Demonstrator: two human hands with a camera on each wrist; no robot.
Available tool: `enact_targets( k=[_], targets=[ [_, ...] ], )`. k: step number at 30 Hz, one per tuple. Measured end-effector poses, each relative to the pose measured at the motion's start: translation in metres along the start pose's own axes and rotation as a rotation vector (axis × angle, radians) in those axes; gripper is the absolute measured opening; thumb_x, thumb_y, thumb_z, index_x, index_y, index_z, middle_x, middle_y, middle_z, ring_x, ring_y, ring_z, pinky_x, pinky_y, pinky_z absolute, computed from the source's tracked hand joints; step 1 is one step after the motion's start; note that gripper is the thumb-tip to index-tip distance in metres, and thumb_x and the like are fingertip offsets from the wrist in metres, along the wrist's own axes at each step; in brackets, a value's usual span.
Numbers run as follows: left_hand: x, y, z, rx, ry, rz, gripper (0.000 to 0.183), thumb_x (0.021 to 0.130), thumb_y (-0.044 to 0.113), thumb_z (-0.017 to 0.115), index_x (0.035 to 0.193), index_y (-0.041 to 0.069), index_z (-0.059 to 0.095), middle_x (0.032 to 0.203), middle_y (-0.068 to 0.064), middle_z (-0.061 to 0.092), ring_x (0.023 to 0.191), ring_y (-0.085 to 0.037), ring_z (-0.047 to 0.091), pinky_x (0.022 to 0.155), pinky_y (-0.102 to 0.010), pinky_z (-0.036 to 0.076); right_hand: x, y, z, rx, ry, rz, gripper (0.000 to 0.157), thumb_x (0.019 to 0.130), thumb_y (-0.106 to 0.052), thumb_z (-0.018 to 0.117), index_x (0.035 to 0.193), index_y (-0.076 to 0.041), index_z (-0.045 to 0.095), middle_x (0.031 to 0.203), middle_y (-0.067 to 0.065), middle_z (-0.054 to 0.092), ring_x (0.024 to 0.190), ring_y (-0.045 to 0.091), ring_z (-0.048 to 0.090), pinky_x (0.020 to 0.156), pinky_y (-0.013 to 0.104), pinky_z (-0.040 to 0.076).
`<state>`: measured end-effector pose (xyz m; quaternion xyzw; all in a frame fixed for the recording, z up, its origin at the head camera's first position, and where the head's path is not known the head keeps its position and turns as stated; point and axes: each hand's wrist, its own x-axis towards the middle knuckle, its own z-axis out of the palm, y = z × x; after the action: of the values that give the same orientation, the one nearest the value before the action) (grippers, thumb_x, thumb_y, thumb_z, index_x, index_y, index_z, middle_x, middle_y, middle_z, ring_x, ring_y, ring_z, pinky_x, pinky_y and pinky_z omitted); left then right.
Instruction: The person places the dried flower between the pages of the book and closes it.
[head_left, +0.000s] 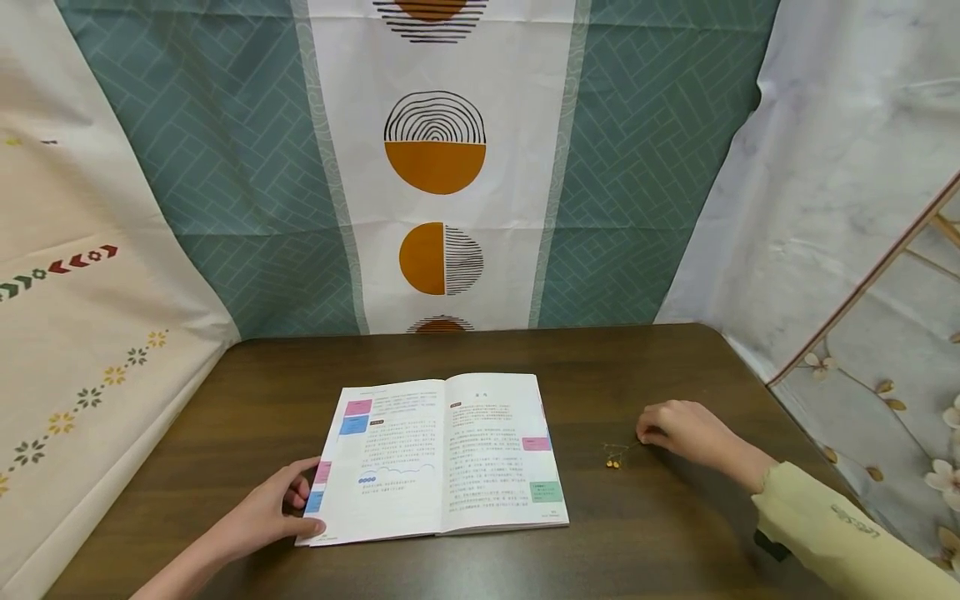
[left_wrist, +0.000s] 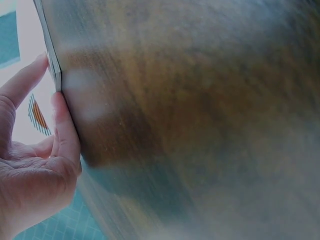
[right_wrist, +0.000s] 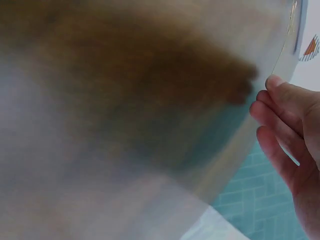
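An open book (head_left: 483, 467) lies on the brown table with printed text on both pages and pink, blue and green patches at the margins. At its lower left corner my left hand (head_left: 272, 510) pinches the book's edge, the thumb on the page. The left wrist view shows the thumb and a finger on either side of the thin page stack (left_wrist: 52, 60). To the right of the book, my right hand (head_left: 686, 432) pinches the thin stem of a sprig with small yellow flowers (head_left: 613, 463). In the right wrist view the stem (right_wrist: 283, 52) runs up from the thumb tip.
The dark wooden table (head_left: 600, 358) has a rounded far right corner. A green and white patterned cloth (head_left: 637, 167) hangs behind it. Pale cloths hang at the left (head_left: 97, 333) and right (head_left: 847, 250) sides.
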<state>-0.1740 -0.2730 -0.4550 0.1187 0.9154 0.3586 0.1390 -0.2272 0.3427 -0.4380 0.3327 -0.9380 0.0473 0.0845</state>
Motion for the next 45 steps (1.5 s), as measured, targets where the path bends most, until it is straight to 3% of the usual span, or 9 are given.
enact_targets(
  k=[5,14,30,39,45],
  targets=[
    [0.001,-0.002,0.000,0.000,-0.009,0.025,0.091,0.072,0.025,0.087,0.142,-0.007,0.039,0.094,-0.006,0.048,0.081,-0.003,0.046,0.070,-0.020,0.038,0.015,-0.004,-0.009,0.017,-0.017,-0.051,0.018,0.082,-0.011,0.078,0.080,-0.024,0.065,0.081,-0.017,0.062,0.066,-0.007,0.050,0.058,0.019,0.042],
    [0.001,-0.002,0.000,-0.001,-0.004,0.038,0.091,0.072,0.025,0.087,0.142,-0.008,0.039,0.094,-0.006,0.049,0.081,-0.003,0.046,0.070,-0.020,0.039,0.045,-0.014,-0.022,-0.036,0.049,-0.131,0.019,0.084,-0.007,0.076,0.079,-0.021,0.063,0.080,-0.013,0.058,0.066,-0.004,0.047,0.059,0.020,0.042],
    [0.001,0.001,-0.002,0.001,-0.015,0.013,0.090,0.073,0.023,0.087,0.142,-0.008,0.038,0.095,-0.006,0.048,0.082,-0.006,0.046,0.071,-0.020,0.039,0.105,-0.035,-0.040,-0.088,0.051,-0.203,0.016,0.086,-0.012,0.075,0.081,-0.019,0.062,0.080,-0.010,0.056,0.069,0.002,0.047,0.064,0.020,0.044],
    [0.000,-0.001,-0.001,-0.006,-0.013,0.025,0.089,0.073,0.021,0.087,0.141,-0.008,0.038,0.094,-0.006,0.048,0.081,-0.006,0.046,0.070,-0.020,0.039,0.134,-0.049,-0.036,0.024,-0.055,-0.204,0.017,0.087,-0.008,0.068,0.082,-0.020,0.058,0.077,-0.011,0.052,0.067,0.001,0.043,0.063,0.018,0.039],
    [0.001,0.001,-0.002,0.002,-0.011,-0.015,0.091,0.072,0.026,0.088,0.142,-0.005,0.038,0.095,-0.006,0.048,0.082,-0.007,0.046,0.071,-0.020,0.039,0.154,-0.061,-0.038,0.124,-0.119,-0.200,0.015,0.087,-0.011,0.066,0.079,-0.020,0.057,0.073,-0.010,0.051,0.064,0.001,0.042,0.061,0.019,0.038]
  ],
)
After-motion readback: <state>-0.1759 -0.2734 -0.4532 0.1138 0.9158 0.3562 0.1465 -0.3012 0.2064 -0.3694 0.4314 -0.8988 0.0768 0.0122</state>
